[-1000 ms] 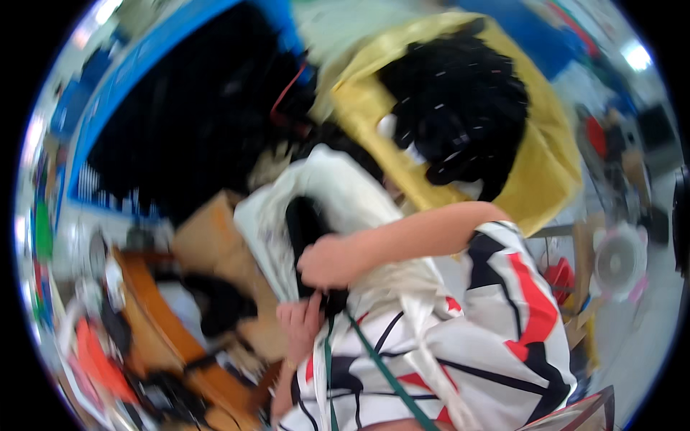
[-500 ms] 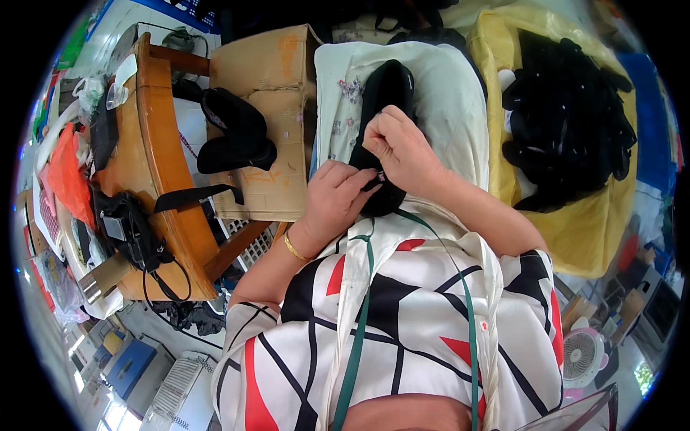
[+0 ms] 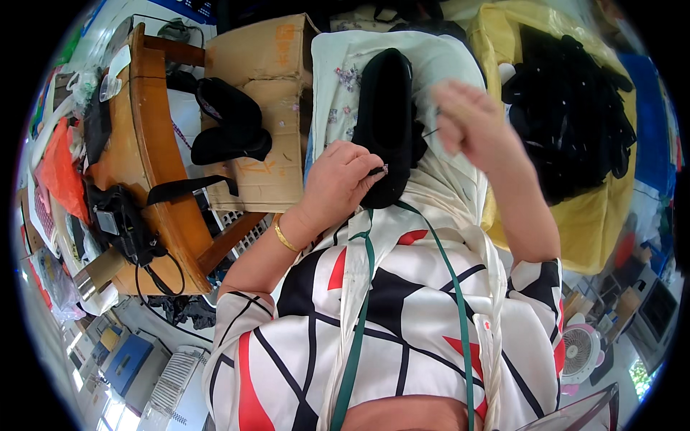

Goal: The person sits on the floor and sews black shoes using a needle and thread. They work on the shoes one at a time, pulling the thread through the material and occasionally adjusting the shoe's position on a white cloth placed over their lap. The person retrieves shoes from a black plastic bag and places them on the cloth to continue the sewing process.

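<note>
A black cloth shoe (image 3: 392, 108) lies lengthwise on the pale cloth over my lap, its opening facing up. My left hand (image 3: 341, 176) is closed at the near left of the shoe, pinching a short black strap with a small shiny ornament (image 3: 382, 170) at its end. To the right of the shoe, my right hand (image 3: 471, 126) is raised and smeared by motion, its fingers drawn together. A thin dark line, like a needle or thread, shows beside these fingers. What they grip cannot be made out.
At left, another black shoe (image 3: 230, 122) rests on a cardboard box (image 3: 280, 133) beside a wooden chair (image 3: 154, 129) with a black bag (image 3: 122, 223). At right, a yellow-lined container (image 3: 575, 248) holds a heap of black shoe pieces (image 3: 568, 122). A fan (image 3: 581, 352) stands lower right.
My right hand has moved away from the shoe, up and to the right. My left hand stays at the strap, and the ornament now shows more plainly.
</note>
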The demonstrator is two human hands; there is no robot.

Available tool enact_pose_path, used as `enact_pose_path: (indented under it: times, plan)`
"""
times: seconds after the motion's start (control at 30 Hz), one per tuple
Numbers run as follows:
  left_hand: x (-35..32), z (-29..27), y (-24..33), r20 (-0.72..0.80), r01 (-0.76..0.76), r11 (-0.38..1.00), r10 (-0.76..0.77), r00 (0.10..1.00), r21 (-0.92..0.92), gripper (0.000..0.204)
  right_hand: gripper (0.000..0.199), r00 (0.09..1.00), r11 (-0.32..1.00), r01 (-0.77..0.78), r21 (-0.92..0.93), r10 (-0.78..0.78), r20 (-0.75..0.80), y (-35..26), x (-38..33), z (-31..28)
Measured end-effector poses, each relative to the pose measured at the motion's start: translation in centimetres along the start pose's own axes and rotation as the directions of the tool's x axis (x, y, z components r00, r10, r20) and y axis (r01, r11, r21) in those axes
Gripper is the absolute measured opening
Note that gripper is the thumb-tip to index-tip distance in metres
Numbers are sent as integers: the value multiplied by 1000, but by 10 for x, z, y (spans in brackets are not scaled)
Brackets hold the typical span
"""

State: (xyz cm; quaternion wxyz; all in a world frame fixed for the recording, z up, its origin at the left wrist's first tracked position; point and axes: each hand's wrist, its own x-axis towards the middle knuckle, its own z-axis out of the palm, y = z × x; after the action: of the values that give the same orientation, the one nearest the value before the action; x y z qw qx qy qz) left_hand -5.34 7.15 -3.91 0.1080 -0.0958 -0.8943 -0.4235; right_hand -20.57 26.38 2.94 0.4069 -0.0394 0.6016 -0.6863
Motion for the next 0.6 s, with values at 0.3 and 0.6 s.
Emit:
enact_pose_path:
  times: [0.3, 0.6]
  plan:
    - [4, -4, 1, 103, 25, 1000, -25, 994, 4, 17, 11, 766, 697, 642, 319, -563, -310, -49, -10, -59]
    - [1, -1, 2, -2, 27, 999, -27, 1000, 20, 21, 11, 968, 707, 239, -666, -123, 217, 45, -16, 9]
